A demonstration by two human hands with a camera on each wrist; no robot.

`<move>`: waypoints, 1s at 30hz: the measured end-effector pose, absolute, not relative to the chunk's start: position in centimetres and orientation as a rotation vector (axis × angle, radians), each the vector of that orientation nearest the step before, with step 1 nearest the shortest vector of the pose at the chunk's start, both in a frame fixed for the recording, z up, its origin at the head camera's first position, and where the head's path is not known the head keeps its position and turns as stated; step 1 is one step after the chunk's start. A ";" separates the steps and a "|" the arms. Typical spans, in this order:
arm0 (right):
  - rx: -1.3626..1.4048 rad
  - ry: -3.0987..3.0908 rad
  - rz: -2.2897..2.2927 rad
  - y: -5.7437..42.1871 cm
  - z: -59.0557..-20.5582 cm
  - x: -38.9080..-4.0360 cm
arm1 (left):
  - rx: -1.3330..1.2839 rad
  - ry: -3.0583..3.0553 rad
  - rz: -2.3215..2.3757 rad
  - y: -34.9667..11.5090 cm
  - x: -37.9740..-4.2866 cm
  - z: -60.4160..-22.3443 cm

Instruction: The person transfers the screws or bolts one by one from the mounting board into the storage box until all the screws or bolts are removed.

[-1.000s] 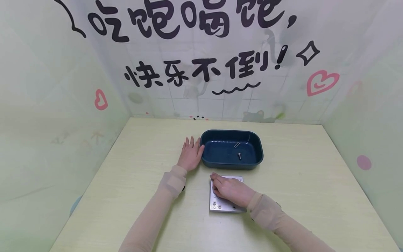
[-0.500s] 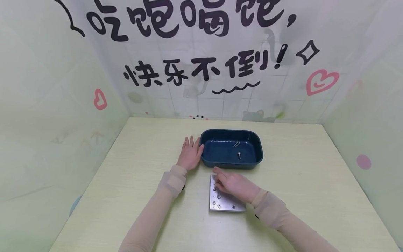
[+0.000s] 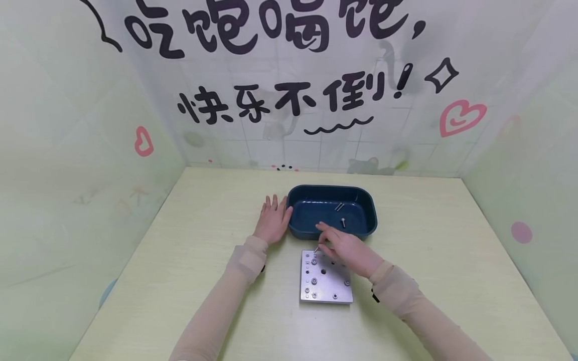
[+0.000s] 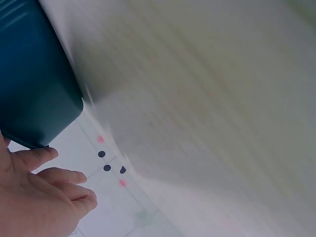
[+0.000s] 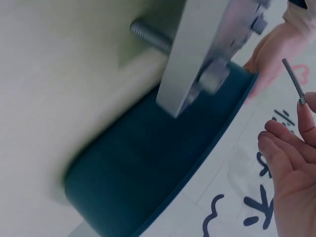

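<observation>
My right hand [image 3: 347, 249] pinches a thin threaded screw [image 5: 294, 79] between thumb and index finger, over the far edge of a square metal plate [image 3: 326, 288]. Several holes and socket-head screws, one of them a larger screw [image 3: 314, 281], show on the plate's top face. From its underside a threaded shank [image 5: 150, 37] sticks out in the right wrist view. My left hand [image 3: 272, 225] rests at the left wall of a dark blue tray [image 3: 311, 220], fingers stretched out and touching it.
Inside the tray lie a short screw [image 3: 343, 223] and two thin screws [image 3: 339, 206]. The tray stands just behind the plate on the pale wooden table [image 3: 226, 215]. A printed backdrop [image 3: 280, 145] rises at the table's back edge, with side panels left and right.
The right hand has come up off the plate and moved away toward the tray, with the thin screw in its fingertips. More of the plate's face shows. The left hand stays put.
</observation>
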State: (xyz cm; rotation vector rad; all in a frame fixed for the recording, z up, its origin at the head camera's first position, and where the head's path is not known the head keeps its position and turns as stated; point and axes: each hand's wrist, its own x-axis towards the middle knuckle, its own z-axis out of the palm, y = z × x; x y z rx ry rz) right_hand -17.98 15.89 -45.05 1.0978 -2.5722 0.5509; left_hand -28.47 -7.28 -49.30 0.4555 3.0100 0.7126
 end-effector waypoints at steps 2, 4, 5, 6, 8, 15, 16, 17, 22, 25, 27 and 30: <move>1.057 -2.585 0.555 16.3 -44.9 -18.4 | 0.460 3.012 0.720 -7.3 -28.5 -49.3; 1.021 -2.593 0.563 16.8 -44.8 -18.8 | 0.464 3.013 0.724 -7.3 -28.5 -49.2; 1.003 -2.596 0.563 17.0 -44.7 -19.0 | 0.466 3.014 0.724 -7.3 -28.5 -49.2; 0.985 -2.600 0.560 17.2 -44.7 -19.2 | 0.465 3.014 0.725 -7.3 -28.5 -49.2; 0.958 -2.601 0.566 17.6 -44.8 -19.6 | 0.467 3.014 0.724 -7.3 -28.5 -49.2; 0.891 -2.590 0.547 18.7 -45.2 -21.1 | 0.458 3.007 0.719 -7.3 -28.3 -49.1; 0.878 -2.593 0.543 18.9 -45.2 -21.2 | 0.454 3.004 0.716 -7.3 -28.3 -49.0; 0.871 -2.597 0.539 18.9 -45.2 -21.4 | 0.455 3.005 0.720 -7.3 -28.3 -49.0; 0.811 -2.654 0.554 19.3 -45.2 -21.9 | 0.461 3.010 0.741 -7.2 -28.2 -49.0; 0.779 -2.684 0.575 19.5 -45.3 -22.0 | 0.457 3.006 0.737 -7.2 -28.2 -49.1; 0.769 -2.693 0.575 19.6 -45.5 -22.1 | 0.455 3.005 0.734 -7.2 -28.3 -49.1; 0.754 -2.699 0.568 19.8 -45.8 -22.2 | 0.455 3.005 0.737 -7.2 -28.3 -49.1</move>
